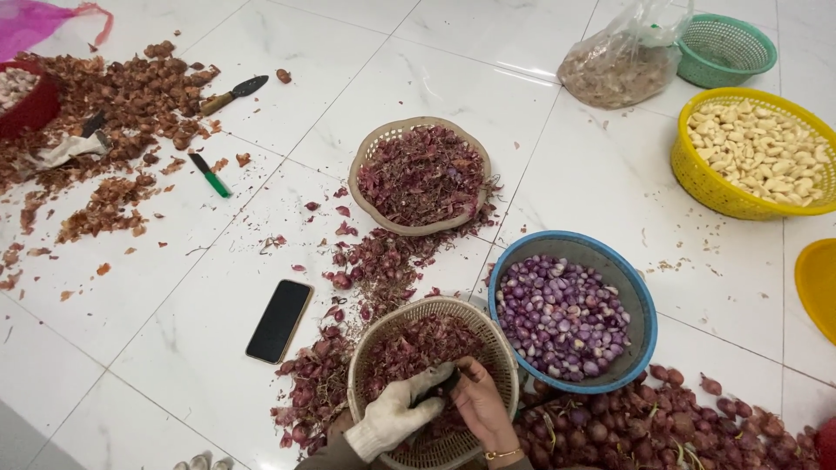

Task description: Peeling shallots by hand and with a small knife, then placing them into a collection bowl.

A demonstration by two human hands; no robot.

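On white tiled floor (pixel 592 174), hands (pixel 444 405) pinch shallot w/ knife over beige basket (pixel 366 365).

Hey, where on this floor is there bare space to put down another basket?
Bare tile lies between the blue basket and the yellow basket, and at lower left beside the phone. It is crowded around both hands: shallot pile, peel baskets, scattered skins upper left.
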